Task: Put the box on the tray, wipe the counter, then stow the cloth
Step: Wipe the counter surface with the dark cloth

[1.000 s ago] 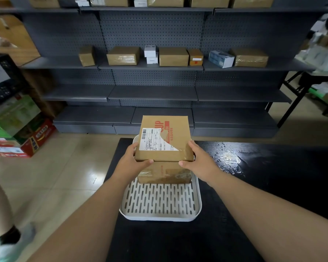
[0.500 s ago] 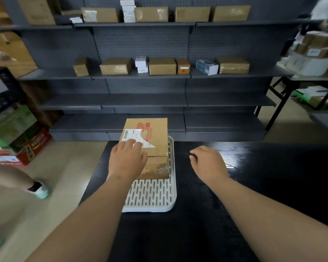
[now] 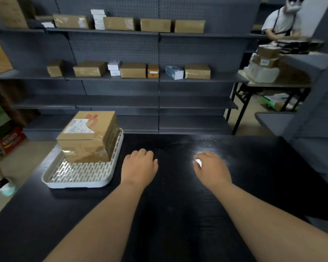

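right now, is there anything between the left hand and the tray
Nothing: the head view shows only a narrow strip of bare black counter between the left hand and the tray.

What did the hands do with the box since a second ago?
The right hand let go of the cardboard box first, then the left hand. Both moved off to its right, over the black counter, and hold nothing. The box stayed at the far end of the white slotted tray.

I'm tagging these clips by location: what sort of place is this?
Likely a parcel stockroom or small warehouse: grey pegboard shelving lined with taped cardboard parcels, plus a labelled shipping box on a tray.
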`<act>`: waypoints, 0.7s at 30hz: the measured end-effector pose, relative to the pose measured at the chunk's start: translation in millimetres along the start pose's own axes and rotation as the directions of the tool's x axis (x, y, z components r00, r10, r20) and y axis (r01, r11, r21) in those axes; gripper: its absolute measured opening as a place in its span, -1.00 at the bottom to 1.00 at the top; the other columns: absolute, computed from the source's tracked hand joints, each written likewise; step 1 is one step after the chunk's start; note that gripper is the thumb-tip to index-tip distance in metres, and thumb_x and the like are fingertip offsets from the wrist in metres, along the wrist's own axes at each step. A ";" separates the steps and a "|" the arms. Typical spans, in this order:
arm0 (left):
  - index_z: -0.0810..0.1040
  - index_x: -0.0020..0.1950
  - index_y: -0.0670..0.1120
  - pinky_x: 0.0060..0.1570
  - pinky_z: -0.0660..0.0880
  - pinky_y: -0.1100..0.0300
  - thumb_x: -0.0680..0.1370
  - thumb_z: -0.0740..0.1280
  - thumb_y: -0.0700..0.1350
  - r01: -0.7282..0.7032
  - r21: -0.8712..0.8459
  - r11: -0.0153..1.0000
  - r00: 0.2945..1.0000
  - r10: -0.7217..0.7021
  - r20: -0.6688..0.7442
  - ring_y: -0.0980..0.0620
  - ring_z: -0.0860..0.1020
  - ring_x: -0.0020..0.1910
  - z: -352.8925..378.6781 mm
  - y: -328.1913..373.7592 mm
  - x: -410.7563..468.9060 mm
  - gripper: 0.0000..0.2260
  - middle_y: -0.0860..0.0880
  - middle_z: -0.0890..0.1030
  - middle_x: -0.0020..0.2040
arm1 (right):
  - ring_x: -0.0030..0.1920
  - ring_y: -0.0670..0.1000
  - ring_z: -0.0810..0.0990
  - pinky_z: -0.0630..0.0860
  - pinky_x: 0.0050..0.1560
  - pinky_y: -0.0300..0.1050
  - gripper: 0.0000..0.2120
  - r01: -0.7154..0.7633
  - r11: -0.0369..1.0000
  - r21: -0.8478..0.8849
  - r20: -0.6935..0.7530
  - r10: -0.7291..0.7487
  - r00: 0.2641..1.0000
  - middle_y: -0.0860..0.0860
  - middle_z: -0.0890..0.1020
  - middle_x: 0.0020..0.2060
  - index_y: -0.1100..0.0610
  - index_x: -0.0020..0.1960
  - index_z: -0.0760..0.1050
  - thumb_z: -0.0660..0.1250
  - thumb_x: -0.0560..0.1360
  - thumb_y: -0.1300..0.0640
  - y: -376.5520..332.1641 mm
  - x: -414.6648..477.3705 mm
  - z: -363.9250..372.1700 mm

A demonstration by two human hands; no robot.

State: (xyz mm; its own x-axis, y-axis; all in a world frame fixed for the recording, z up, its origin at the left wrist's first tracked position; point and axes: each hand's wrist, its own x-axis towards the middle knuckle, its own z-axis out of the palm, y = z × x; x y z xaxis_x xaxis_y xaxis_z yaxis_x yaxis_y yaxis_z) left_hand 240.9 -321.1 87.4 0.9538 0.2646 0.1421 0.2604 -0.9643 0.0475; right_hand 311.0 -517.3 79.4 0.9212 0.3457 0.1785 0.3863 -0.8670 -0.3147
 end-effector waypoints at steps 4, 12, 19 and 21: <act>0.49 0.24 -0.02 0.12 0.43 0.09 0.62 0.11 0.06 -0.049 -0.049 0.998 0.999 0.048 -0.017 -0.01 0.52 0.13 10.5 58.9 -20.4 -0.70 -0.01 0.56 0.15 | 0.24 0.03 0.44 0.39 0.17 -0.13 -0.71 -0.049 0.999 -0.003 0.010 0.049 0.999 -0.02 0.56 0.17 0.06 0.25 0.52 0.20 0.58 0.06 49.3 -30.3 -13.9; 0.49 0.26 0.01 0.17 0.44 0.12 0.61 0.13 0.03 -0.260 -0.088 0.961 0.966 0.258 -0.031 0.05 0.53 0.14 30.0 135.0 -17.0 -0.71 0.03 0.57 0.17 | 0.21 0.10 0.46 0.44 0.17 -0.04 -0.70 -0.197 0.980 -0.022 -0.044 0.196 0.980 0.05 0.57 0.18 0.11 0.25 0.52 0.23 0.55 0.10 126.7 -68.1 -42.5; 0.51 0.27 -0.03 0.16 0.45 0.11 0.61 0.13 0.01 -0.416 -0.131 0.900 0.909 0.414 -0.044 0.02 0.54 0.13 46.2 193.7 -15.8 -0.70 0.01 0.57 0.17 | 0.26 0.06 0.43 0.44 0.18 -0.08 -0.66 -0.331 0.941 -0.075 -0.049 0.328 0.943 0.03 0.52 0.25 0.10 0.33 0.45 0.22 0.57 0.08 194.1 -101.1 -62.0; 0.54 0.24 -0.05 0.12 0.47 0.09 0.60 0.15 0.00 -0.440 -0.128 0.889 0.898 0.437 -0.046 0.00 0.56 0.09 51.3 211.9 -16.1 -0.70 -0.01 0.59 0.14 | 0.29 0.04 0.40 0.43 0.20 -0.09 -0.64 -0.374 0.925 -0.075 -0.041 0.372 0.928 0.02 0.49 0.29 0.09 0.36 0.41 0.22 0.58 0.06 215.7 -108.5 -65.9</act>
State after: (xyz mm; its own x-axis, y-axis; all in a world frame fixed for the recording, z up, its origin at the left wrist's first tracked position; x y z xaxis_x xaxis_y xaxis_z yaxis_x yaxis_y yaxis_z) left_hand 288.3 -530.1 44.4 0.9637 -0.1839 0.1937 -0.2069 -0.9726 0.1059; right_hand 291.4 -765.6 53.6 0.9960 -0.0164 0.0873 0.0095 -0.9576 -0.2879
